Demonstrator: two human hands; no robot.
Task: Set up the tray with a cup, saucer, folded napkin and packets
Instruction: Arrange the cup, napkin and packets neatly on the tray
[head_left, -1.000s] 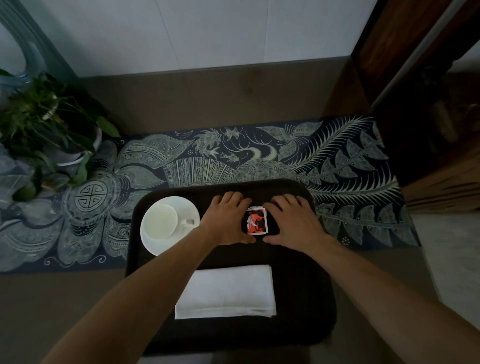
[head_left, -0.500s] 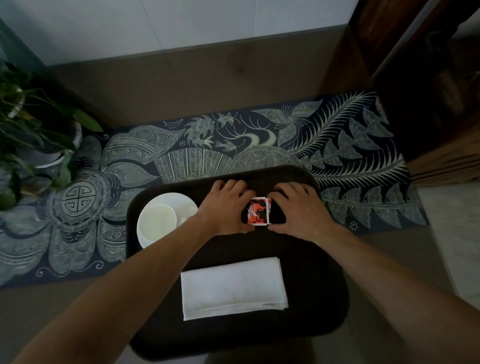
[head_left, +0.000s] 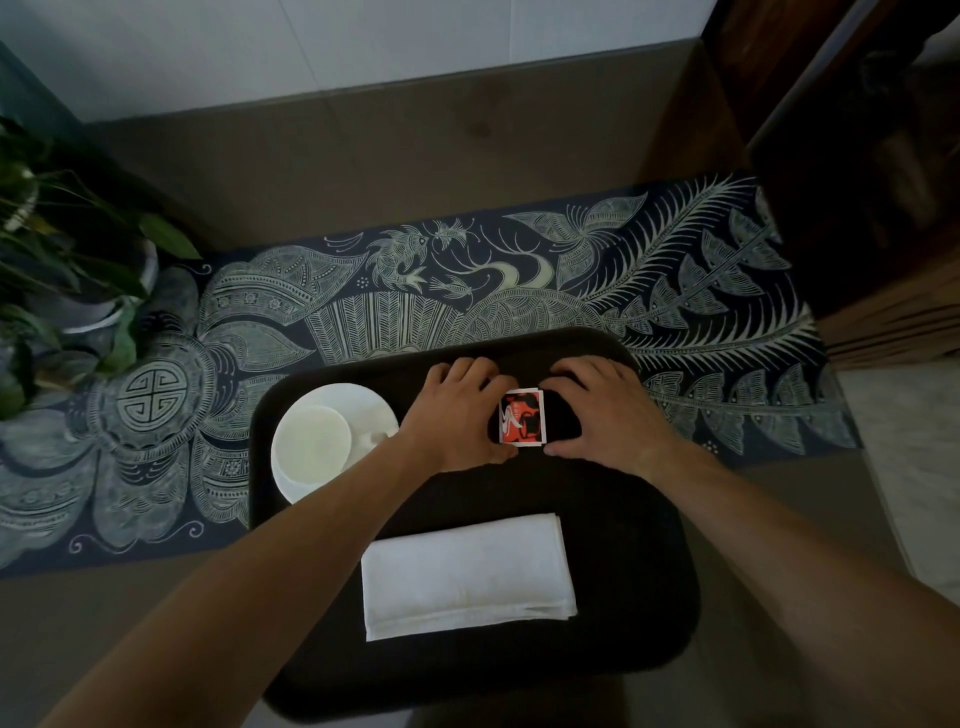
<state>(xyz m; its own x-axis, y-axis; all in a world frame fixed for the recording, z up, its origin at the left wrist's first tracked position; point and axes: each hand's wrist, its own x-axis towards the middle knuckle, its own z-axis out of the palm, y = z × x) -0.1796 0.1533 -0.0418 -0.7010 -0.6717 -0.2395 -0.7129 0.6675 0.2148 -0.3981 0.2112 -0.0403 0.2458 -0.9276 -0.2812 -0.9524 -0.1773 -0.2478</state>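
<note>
The dark tray (head_left: 623, 597) is the biggest piece here, a broad rounded rectangle lying partly on a patterned runner (head_left: 675, 291); it looks stiff and would best be lifted by its two short ends, and its shallow raised rim should stop small things sliding off. Its near edge appears to reach past the front of the counter, so I judge it could tip if pressed there. The folded napkin (head_left: 467, 577) lies flat in the near middle of the tray, soft and light, easy to pinch at a corner but quick to lose its fold. The saucer (head_left: 374, 410) sits at the tray's left side with the cup (head_left: 311, 447) on it; both look like glazed china, hard, smooth and breakable, and the cup is best taken by its handle, half hidden behind the left forearm. Smallest are the packets (head_left: 522, 418), a red, black and white stack at the far middle of the tray, thin, light and likely slippery. The left hand (head_left: 460, 415) and right hand (head_left: 608, 415) press in on the stack's sides with curled fingers, squaring it rather than lifting it. Open tray floor lies to the right, and a plant (head_left: 67, 270) stands well apart on the left.
</note>
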